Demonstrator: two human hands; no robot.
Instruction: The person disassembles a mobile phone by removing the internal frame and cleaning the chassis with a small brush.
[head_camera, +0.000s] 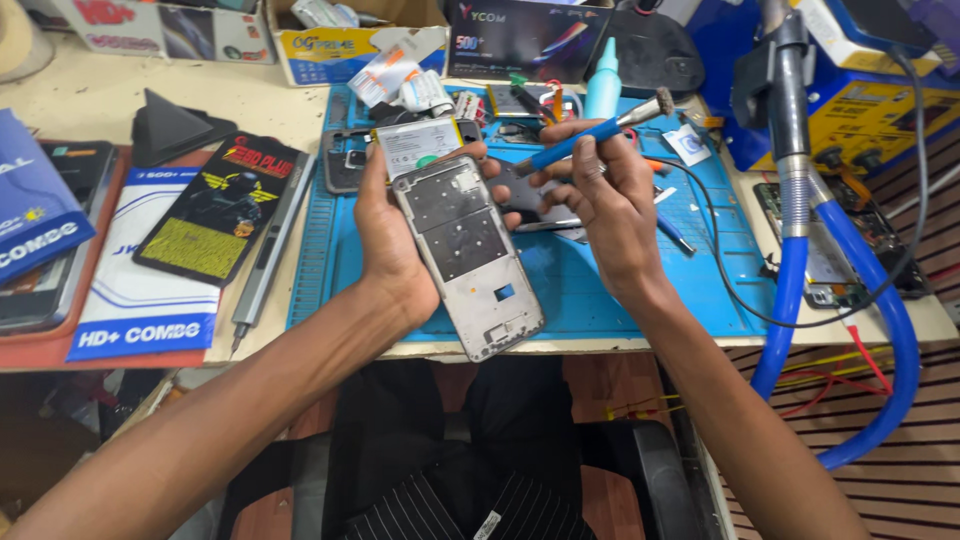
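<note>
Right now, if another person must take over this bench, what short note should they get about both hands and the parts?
Left hand: holds the opened phone frame, inner side up, above the blue work mat.
Right hand: grips a blue-handled brush tool, its tip pointing toward the frame's top.
Battery lies on the mat behind the frame, apart from it.
Grey screwdriver lies left of the mat.
Done: phone opened, battery out.
Left: whether the frame is clean cannot be told; nothing refitted yet.
</note>
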